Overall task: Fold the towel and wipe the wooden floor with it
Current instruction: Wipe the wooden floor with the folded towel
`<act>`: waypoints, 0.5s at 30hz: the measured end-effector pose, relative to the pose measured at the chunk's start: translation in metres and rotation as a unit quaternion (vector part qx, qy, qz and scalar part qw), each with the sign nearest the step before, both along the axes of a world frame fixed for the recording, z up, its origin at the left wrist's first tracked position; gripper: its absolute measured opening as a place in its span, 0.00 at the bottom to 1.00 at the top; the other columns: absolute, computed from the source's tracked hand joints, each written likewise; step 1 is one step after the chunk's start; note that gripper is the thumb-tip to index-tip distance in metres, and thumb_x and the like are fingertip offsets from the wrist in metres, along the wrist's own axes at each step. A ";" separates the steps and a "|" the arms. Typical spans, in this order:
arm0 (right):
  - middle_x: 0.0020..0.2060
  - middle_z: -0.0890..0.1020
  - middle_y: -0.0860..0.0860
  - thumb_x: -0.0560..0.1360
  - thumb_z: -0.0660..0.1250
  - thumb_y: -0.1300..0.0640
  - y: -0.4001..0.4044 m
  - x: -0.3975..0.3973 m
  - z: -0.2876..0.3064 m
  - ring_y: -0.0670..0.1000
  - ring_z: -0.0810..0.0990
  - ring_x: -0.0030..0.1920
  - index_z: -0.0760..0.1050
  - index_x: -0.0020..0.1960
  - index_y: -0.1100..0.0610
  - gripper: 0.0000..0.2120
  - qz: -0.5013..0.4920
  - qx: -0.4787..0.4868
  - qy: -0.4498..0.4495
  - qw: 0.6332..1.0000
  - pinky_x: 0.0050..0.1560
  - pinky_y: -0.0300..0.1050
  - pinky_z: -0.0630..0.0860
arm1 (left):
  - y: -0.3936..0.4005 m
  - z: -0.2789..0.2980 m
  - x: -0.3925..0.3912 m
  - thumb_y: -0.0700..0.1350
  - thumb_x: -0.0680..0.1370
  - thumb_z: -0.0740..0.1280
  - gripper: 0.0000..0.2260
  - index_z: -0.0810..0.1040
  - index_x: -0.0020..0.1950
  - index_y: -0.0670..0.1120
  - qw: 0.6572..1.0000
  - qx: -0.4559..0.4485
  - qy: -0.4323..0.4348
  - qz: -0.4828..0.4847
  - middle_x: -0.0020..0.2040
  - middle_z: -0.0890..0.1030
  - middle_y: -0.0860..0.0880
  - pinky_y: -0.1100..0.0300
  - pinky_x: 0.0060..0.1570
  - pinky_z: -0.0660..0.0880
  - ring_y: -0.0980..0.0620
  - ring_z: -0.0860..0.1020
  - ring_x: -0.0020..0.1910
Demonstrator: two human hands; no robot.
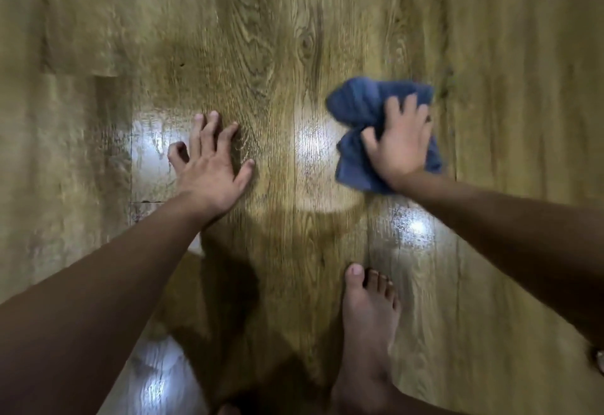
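The wiping looks to be the step in hand: the right hand (400,143) lies palm down on the blue towel (369,127), fingers spread wide over the cloth and pressing it to the wooden floor (261,38), with bunched folds sticking out beyond the fingertips and below the wrist. The towel sits to the right of a bright patch of reflected light, well apart from the left hand (209,159), which holds nothing; it is spread flat on the boards, seemingly propping up the person's weight. A bare foot (366,316) is planted nearer the body, below the towel. The cloth is more scrunched than neatly folded, as far as I can tell, and its edges are blurred, so I judge it to be mid-stroke. The next move, I would say, calls for steady downward pressure and a sweep across the boards, keeping the wad gathered under the palm so loose corners do not drag or slip free. The floor is glossy plank with strong grain, shining in several spots and perhaps damp there. Nothing else of the room shows.
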State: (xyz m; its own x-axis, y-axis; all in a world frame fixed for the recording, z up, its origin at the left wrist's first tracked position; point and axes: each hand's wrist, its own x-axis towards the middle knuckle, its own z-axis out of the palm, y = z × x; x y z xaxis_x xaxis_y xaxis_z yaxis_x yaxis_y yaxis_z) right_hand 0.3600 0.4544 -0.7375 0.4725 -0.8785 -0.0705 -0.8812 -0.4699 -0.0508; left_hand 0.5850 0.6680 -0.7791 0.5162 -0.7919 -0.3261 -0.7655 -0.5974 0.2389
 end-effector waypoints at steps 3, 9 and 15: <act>0.53 0.72 0.59 0.67 0.65 0.46 0.108 0.016 -0.003 0.61 0.72 0.51 0.72 0.56 0.56 0.21 0.217 0.048 -0.043 0.974 0.51 0.58 0.67 | 0.001 0.003 -0.002 0.59 0.81 0.57 0.26 0.58 0.78 0.54 0.999 -0.042 0.004 0.022 0.82 0.51 0.49 0.40 0.71 0.49 0.50 0.44 0.81; 0.56 0.77 0.56 0.72 0.64 0.45 0.210 0.020 -0.021 0.57 0.70 0.48 0.77 0.59 0.56 0.21 0.645 0.122 -0.069 0.751 0.45 0.51 0.61 | 0.011 0.022 0.027 0.44 0.79 0.59 0.16 0.75 0.65 0.52 0.971 -0.201 0.027 0.129 0.71 0.72 0.53 0.50 0.63 0.55 0.50 0.66 0.72; 0.54 0.78 0.56 0.70 0.63 0.40 0.149 0.086 -0.022 0.58 0.73 0.49 0.76 0.56 0.54 0.22 0.629 0.019 -0.020 0.777 0.46 0.53 0.68 | 0.089 0.004 0.075 0.53 0.75 0.59 0.23 0.69 0.71 0.54 0.922 -0.112 -0.044 0.369 0.80 0.60 0.51 0.34 0.68 0.50 0.50 0.55 0.79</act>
State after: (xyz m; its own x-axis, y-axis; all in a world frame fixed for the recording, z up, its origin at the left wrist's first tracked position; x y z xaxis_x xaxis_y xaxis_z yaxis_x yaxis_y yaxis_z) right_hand 0.4463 0.6036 -0.7598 0.9584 0.2815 -0.0483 0.2756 -0.9559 -0.1014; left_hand 0.6596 0.7566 -0.7754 0.9579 -0.2566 -0.1284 -0.1926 -0.9067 0.3752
